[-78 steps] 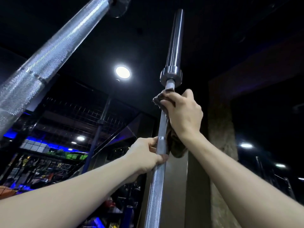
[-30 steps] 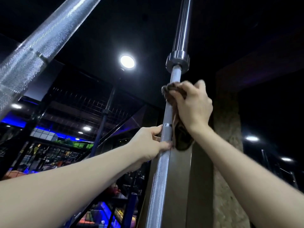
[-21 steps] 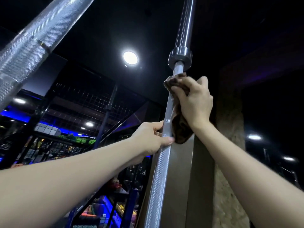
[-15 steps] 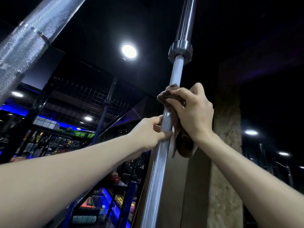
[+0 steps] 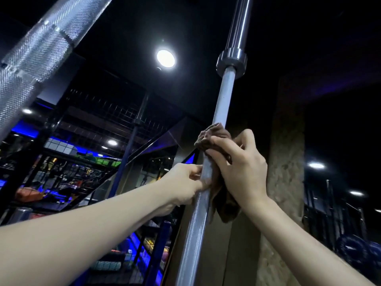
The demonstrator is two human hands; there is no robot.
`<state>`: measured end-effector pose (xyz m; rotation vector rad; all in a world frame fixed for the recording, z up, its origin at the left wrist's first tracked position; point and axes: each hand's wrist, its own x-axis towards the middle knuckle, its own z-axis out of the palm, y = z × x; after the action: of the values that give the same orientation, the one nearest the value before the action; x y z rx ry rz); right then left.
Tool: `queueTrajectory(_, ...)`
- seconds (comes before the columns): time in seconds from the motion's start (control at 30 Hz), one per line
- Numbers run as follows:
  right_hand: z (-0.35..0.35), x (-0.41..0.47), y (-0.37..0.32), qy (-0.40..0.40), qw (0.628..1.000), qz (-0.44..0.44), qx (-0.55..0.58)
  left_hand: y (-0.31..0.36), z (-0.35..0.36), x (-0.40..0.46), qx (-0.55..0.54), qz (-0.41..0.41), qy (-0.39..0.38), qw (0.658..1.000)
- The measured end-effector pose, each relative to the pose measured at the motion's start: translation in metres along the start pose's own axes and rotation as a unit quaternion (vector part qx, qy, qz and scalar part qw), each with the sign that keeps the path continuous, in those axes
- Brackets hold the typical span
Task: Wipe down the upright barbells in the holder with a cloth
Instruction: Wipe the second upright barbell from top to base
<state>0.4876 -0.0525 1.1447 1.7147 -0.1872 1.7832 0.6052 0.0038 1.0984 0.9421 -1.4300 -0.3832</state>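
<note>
1. while the left hand (image 5: 185, 182) pinches the upright barbell (image 5: 223, 98) to steady it, the right hand (image 5: 241, 168) clenches the brown cloth (image 5: 212, 135) around the shaft.
2. the cloth sits below the collar (image 5: 232, 61), bunched for rubbing.

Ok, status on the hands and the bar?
Right hand grips cloth around bar. Left hand steadies bar beside it. Nothing in the way.

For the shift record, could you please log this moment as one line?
right hand grips cloth around barbell | left hand holds barbell beside it | below collar
</note>
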Motion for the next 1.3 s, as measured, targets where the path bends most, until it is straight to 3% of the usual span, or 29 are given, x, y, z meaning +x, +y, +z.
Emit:
queueTrajectory(0.3, 0.019, 0.069, -0.003, -0.042, 0.981, -0.07, -0.178, 0.0, 0.003, 0.0, -0.014, -0.015, 0.006, 1.0)
queueTrajectory(0.53, -0.007, -0.002, -0.018, -0.041, 0.996, -0.029, -0.072, 0.004, 0.003, -0.003, -0.035, 0.002, -0.01, 0.999)
queueTrajectory(0.77, 0.014, 0.049, -0.006, -0.068, 0.987, -0.051, -0.137, 0.0, 0.001, 0.0, -0.007, -0.01, 0.003, 1.0)
queueTrajectory(0.87, 0.007, 0.031, -0.002, -0.075, 0.996, 0.013, -0.051, 0.001, -0.001, 0.0, -0.007, -0.012, -0.002, 1.0)
queueTrajectory(1.0, -0.009, -0.006, -0.005, -0.044, 0.998, 0.029, 0.026, 0.001, 0.001, -0.001, -0.024, -0.003, -0.019, 1.0)
queueTrajectory(1.2, 0.001, 0.074, 0.007, -0.03, 0.992, 0.119, 0.026, -0.002, 0.003, -0.002, -0.019, 0.007, -0.021, 1.0)
queueTrajectory(1.3, 0.01, 0.075, 0.015, -0.011, 0.992, 0.117, 0.051, -0.004, 0.002, -0.001, -0.021, 0.009, -0.016, 1.0)
